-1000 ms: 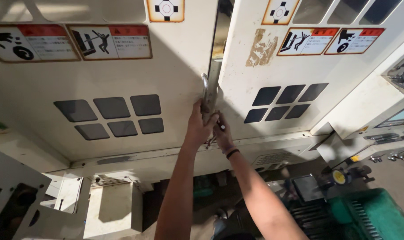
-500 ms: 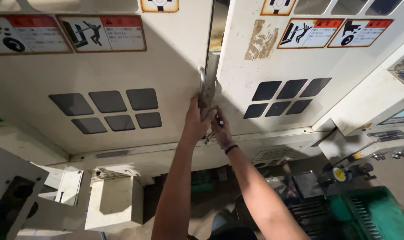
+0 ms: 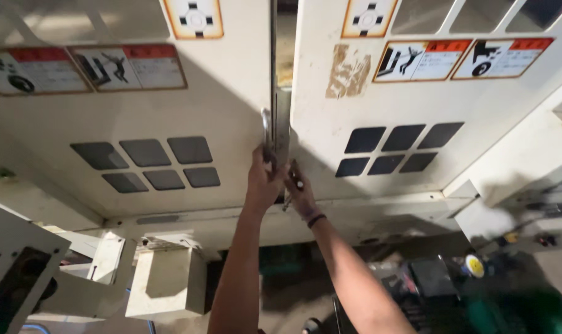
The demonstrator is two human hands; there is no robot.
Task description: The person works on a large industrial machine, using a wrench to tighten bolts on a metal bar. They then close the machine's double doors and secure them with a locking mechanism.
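Two cream sliding doors of a machine enclosure meet at a narrow dark gap. My left hand reaches up and grips the lower end of a metal handle on the edge of the left door. My right hand, with a dark band on its wrist, sits just beside it at the edge of the right door. Its fingers are closed around a thin, dark pen-like tool. The two hands touch or nearly touch across the gap.
Each door carries dark square vent panels and warning stickers. A cream box-shaped part stands at the lower left. Dark machinery with a round yellow-white knob lies at the lower right.
Both hands stay at the door edges. The view has shifted slightly, and the hands sit a little lower in it.
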